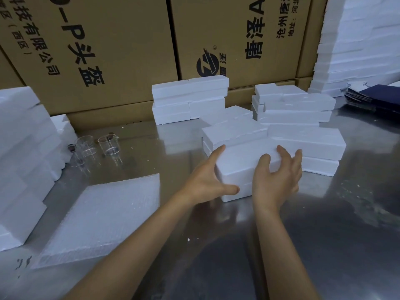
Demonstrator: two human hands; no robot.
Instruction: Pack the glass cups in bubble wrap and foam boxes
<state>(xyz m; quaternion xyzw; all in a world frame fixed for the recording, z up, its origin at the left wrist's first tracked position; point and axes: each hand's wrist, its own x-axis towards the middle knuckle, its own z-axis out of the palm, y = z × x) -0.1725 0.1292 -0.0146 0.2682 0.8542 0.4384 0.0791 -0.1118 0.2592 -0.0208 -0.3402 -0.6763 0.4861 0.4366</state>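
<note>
Gripping 1 foam box (238, 161) mid-frame w/ left hand (207, 180) & right hand (277, 176); 2 glass cups (108, 145) left-centre, bubble wrap (104, 215) lower left, foam stacks (190, 98) behind.

Packing warehouse: stacked cartons (108, 50), foam boxes (190, 98).

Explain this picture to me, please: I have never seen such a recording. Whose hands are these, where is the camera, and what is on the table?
No machine here: a person wears a head camera looking down at their own bare hands. The left hand and right hand grip a closed white foam box on the shiny metal table. To the left stand clear glass cups and lies a white bubble wrap sheet. More white foam boxes are stacked behind, before brown cardboard cartons.
</note>
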